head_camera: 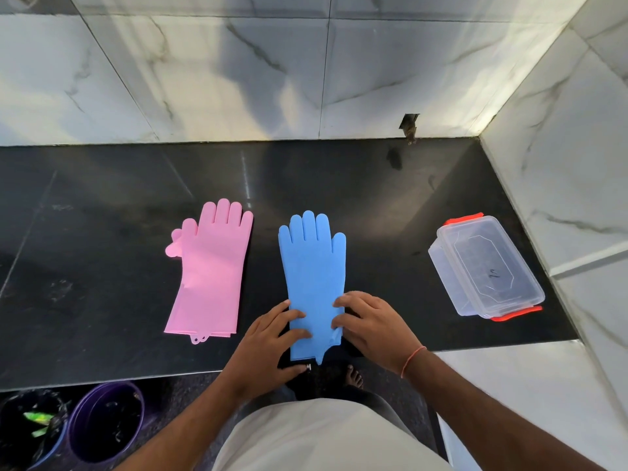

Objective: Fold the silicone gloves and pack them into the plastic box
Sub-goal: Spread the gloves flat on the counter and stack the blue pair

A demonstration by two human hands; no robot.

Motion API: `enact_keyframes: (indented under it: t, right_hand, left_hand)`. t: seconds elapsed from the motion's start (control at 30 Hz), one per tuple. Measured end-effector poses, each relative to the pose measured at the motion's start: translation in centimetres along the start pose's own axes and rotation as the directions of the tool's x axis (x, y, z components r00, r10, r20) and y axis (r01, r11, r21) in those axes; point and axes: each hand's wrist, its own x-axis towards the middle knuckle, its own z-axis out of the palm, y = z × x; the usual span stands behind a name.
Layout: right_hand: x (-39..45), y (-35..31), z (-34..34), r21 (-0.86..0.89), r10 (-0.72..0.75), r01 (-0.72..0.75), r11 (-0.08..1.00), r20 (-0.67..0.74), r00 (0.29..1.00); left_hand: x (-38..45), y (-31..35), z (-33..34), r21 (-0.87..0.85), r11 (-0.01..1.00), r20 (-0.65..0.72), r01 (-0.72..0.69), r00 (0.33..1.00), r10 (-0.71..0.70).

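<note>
A blue silicone glove [314, 263] lies flat on the black counter [102, 266], fingers pointing away from me and cuff at the near edge. My left hand [272, 338] presses its straight fingers on the cuff's left side. My right hand [370, 326] rests its fingers on the cuff's right side. A pink silicone glove [209, 266] lies flat to the left, untouched. A clear plastic box [484, 266] with red clips and its lid on stands at the right of the counter.
Marble-tiled walls close off the back and right of the counter. Below the counter's near edge at the left stand a purple bucket [105, 423] and a dark bin [30, 426]. My bare foot [353, 377] shows on the floor.
</note>
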Motion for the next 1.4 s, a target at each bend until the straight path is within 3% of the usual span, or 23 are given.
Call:
enact_keyframes:
  t: [0.1,0.27,0.37,0.47,0.57,0.63,0.8,0.9,1.1,1.23,1.3,1.4]
  right_hand:
    - [-0.4,-0.1,-0.3,0.142,0.037,-0.044,0.989,0.047,0.998]
    - [-1.6,-0.4,-1.0,0.269,0.151,-0.147,0.952,0.003,0.988]
    - [-1.8,-0.4,-1.2,0.273,0.179,-0.169,0.947,-0.01,0.984]
    - [-1.1,-0.3,-1.4,0.328,0.252,-0.235,0.915,-0.01,0.968]
    - [0.9,0.5,-1.6,0.366,0.36,-0.324,0.872,-0.033,0.933]
    - [2.8,1.3,-1.5,0.38,0.448,-0.406,0.832,-0.027,0.893]
    - [6.5,3.6,-0.4,0.422,0.668,-0.628,0.654,0.067,0.741]
    - [7.6,4.2,0.2,0.397,0.734,-0.706,0.587,0.109,0.671]
    - [8.3,4.0,0.2,0.319,0.79,-0.772,0.55,0.102,0.605]
    - [8.1,3.3,0.0,0.367,0.823,-0.775,0.515,0.043,0.567]
    - [7.6,2.9,0.0,0.454,0.861,-0.783,0.424,0.067,0.505]
    - [5.9,2.2,0.1,0.588,0.876,-0.778,0.223,0.229,0.424]
  left_hand:
    - [0.1,-0.4,-0.5,-0.069,0.997,-0.006,-0.032,0.999,0.032]
    - [0.7,-0.3,-1.1,-0.073,0.99,0.092,-0.117,0.988,0.124]
    - [1.1,0.1,-0.6,-0.192,0.971,-0.073,-0.14,0.989,0.128]
    - [1.5,0.7,-0.7,-0.364,0.931,-0.155,0.003,0.986,-0.063]
    - [3.1,1.2,-1.3,-0.536,0.797,-0.096,0.277,0.918,-0.384]
    - [4.8,0.8,-1.6,-0.594,0.717,-0.08,0.365,0.86,-0.504]
    - [8.7,0.1,-2.0,-0.64,0.626,-0.075,0.446,0.774,-0.628]
    - [10.0,-0.2,-1.9,-0.577,0.652,-0.071,0.492,0.765,-0.64]
    - [11.2,0.2,-2.4,-0.359,0.757,-0.129,0.547,0.774,-0.62]
    - [10.9,0.7,-2.7,-0.405,0.7,-0.087,0.588,0.737,-0.67]
    - [10.7,0.8,-2.7,-0.446,0.674,-0.069,0.589,0.728,-0.682]
    - [10.3,0.9,-2.4,-0.482,0.649,-0.043,0.589,0.724,-0.688]
